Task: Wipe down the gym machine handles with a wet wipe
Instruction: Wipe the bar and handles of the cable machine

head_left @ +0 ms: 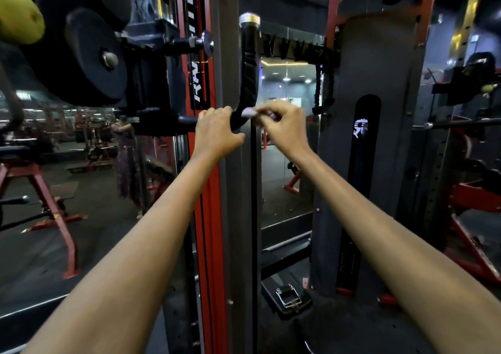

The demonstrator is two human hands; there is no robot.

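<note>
The left hand [217, 130] curls its fingers round the bend of the black, curved, padded machine handle [248, 69], steadying it. The right hand [282, 126] pinches a small pale, crumpled wet wipe [249, 113] against that bend. The limp, light wipe probably works best bunched and wrapped round the rigid grip.

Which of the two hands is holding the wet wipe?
The right hand pinches the pale wet wipe against the bend of the black handle. The left hand holds no wipe; it only grips the handle lower down.
</note>
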